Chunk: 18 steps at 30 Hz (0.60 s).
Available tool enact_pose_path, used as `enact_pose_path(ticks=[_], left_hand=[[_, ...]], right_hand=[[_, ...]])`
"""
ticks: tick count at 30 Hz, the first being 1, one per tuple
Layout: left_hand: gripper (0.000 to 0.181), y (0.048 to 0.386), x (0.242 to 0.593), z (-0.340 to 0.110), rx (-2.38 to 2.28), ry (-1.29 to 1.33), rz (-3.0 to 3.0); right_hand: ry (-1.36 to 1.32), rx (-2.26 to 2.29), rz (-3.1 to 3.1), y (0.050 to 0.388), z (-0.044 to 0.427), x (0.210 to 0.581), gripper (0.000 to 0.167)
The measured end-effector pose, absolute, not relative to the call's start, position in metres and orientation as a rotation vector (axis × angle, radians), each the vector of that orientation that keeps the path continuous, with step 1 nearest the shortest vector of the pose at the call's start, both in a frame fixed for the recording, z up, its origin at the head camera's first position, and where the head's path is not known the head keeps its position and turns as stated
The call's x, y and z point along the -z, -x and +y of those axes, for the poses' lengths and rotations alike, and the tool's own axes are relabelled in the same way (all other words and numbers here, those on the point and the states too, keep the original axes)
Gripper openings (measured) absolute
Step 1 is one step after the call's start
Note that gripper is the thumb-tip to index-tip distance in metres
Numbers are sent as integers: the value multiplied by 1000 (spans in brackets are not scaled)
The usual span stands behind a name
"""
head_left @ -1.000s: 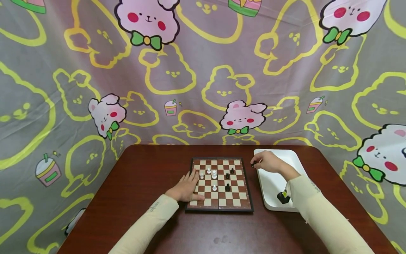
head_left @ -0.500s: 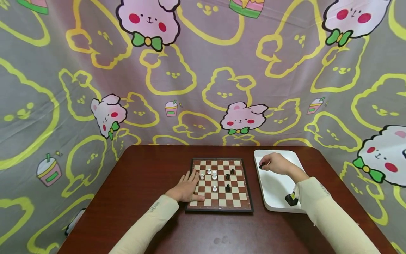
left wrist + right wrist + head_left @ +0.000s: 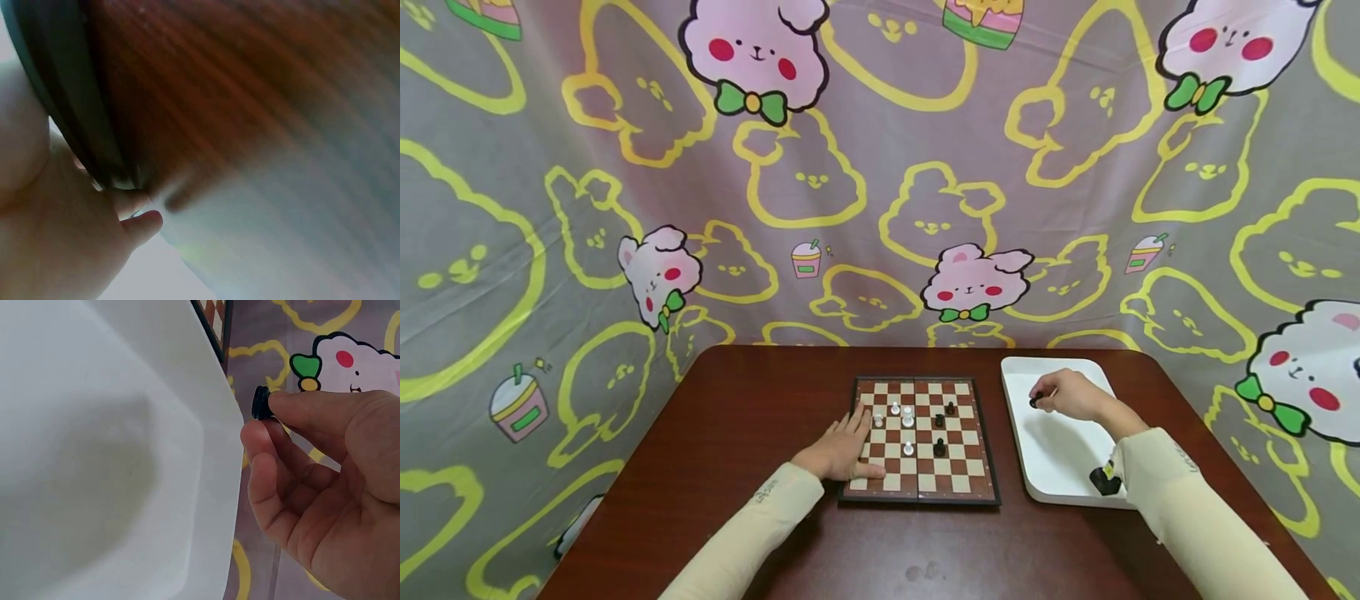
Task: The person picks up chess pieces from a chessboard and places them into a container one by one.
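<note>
Our right grip (image 3: 1070,395) pinches a small black plastic-looking chess piece (image 3: 260,403) above the shallow white rectangular tray (image 3: 1060,450); our left grip (image 3: 835,451), fingers spread, rests on the brown-and-cream checkered board (image 3: 951,463). We judge this a carrying step, next calling for a controlled release. Glossy reddish-brown wooden table (image 3: 760,392) below, grey cartoon-print fabric (image 3: 865,192) behind.

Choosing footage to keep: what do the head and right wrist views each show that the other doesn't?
Only head: the left hand on the chessboard, white pieces and black pieces standing there, the brown table.
Only right wrist: the palm side of the right hand, and grooves in the dark piece it pinches.
Both: that hand and piece, the white tray, patterned cloth, and some of the chessboard.
</note>
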<state>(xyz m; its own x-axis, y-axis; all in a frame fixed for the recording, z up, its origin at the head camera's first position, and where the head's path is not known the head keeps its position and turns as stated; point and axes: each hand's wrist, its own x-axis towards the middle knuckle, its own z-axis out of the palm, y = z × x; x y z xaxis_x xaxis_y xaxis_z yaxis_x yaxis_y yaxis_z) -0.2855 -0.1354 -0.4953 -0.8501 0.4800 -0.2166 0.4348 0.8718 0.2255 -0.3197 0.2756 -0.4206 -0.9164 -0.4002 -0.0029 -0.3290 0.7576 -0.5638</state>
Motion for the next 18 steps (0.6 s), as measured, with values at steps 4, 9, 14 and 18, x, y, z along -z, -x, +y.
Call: enact_pose_path(ticks=[4,9,14,18], left_hand=[[110,285,494,-135,-261,-682,2774],[110,283,493,-135,-273,-666,2763],[110,284,492,-135,-268,-665,2770],[110,284,491,-135,-267,-673,2771]], right_hand=[[586,858,2841,321,280,421,7],[573,848,2834,321,284,423,8],[565,868,2823,320,287,428,7],[553,871,2826,318,289,432,8]])
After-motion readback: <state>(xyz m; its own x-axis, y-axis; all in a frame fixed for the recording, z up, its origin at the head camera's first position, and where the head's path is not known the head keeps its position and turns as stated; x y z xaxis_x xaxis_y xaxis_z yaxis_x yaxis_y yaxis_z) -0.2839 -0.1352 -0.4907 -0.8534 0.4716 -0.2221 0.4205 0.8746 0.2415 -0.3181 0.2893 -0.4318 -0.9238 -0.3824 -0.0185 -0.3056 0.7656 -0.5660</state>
